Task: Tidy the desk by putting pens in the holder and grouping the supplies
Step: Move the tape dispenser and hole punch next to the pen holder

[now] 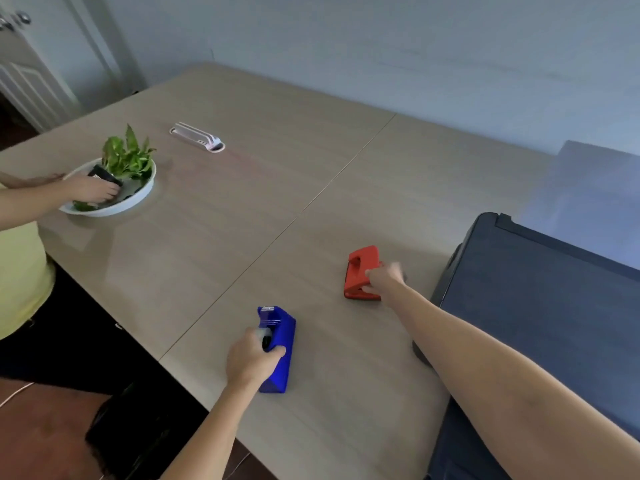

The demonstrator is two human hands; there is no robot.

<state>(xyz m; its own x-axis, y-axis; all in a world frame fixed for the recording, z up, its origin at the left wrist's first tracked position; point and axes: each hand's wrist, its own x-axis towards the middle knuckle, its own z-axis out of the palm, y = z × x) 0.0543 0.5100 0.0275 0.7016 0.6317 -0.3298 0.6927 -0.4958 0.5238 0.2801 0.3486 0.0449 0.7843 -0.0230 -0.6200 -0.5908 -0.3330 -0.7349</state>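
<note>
A blue tape dispenser (281, 344) stands on the wooden desk (214, 237) near its front edge. My left hand (251, 358) grips it from the left side, fingers wrapped over its top. Further right sits a red hole punch (360, 268); my right hand (384, 278) is closed on its right side, slightly blurred. A pale pink pen holder (197, 136) lies flat on the far part of the desk. No pens are visible.
Another person in a yellow shirt (20, 265) stands at the left, a hand (91, 188) on a dark object in a white bowl (138, 197) of green leaves. A dark printer (540, 306) fills the right side of the desk.
</note>
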